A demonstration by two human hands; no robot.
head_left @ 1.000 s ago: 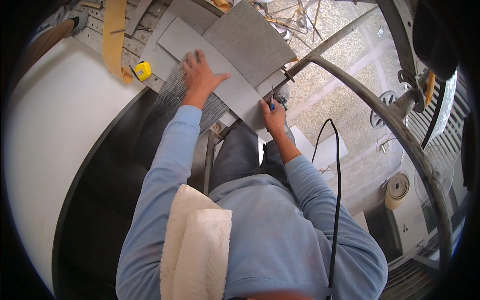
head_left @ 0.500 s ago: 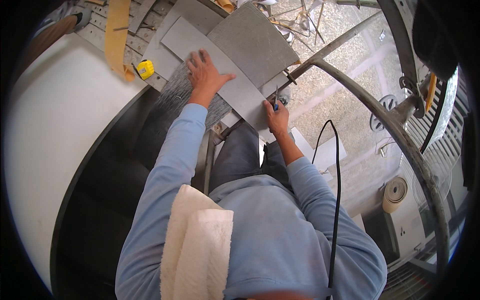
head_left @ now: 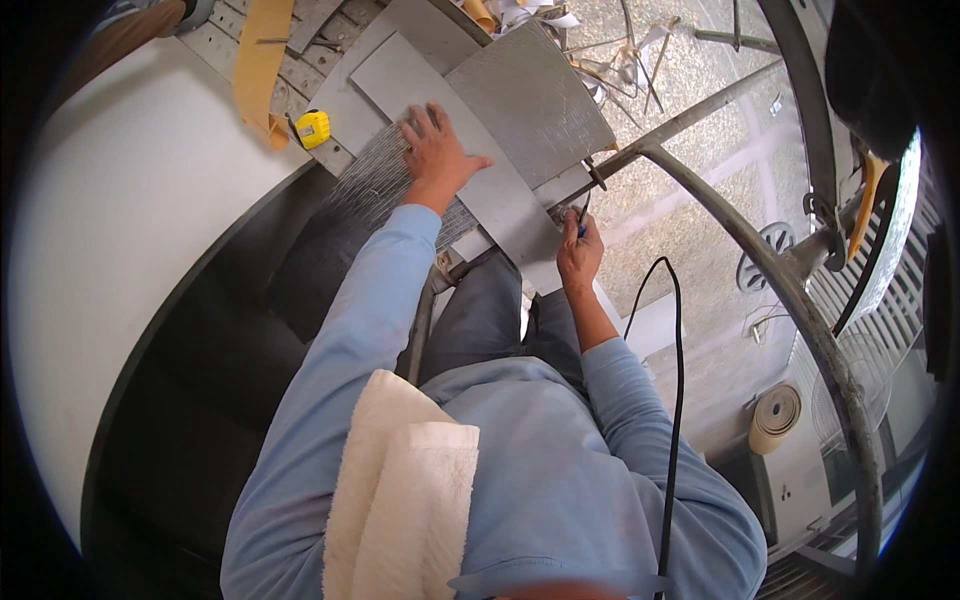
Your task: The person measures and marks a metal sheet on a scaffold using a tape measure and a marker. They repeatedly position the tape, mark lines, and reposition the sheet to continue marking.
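Note:
My left hand (head_left: 437, 158) lies with spread fingers on a long grey strip of board (head_left: 505, 190) that slants across the work surface. Beneath it shows a dark sheet with pale streaks (head_left: 370, 175). A scratched square grey plate (head_left: 535, 95) lies along the strip's far right side. My right hand (head_left: 580, 252) is closed around a slim pointed knife (head_left: 585, 208) with some blue on its handle. Its tip points away from me, just beyond the strip's near right end. The hand covers most of the handle.
A yellow tape measure (head_left: 313, 129) sits left of the boards, near a tan strip (head_left: 262, 70). Curved metal tubing (head_left: 730, 205) runs along the right. Offcuts (head_left: 635, 65) lie at the far side. A black cable (head_left: 677, 370) hangs by my right arm; a beige roll (head_left: 776, 415) stands beyond.
My right hand with the knife has moved off the strip's near end to the right. My left hand keeps its place on the strip. The whole view has shifted slightly.

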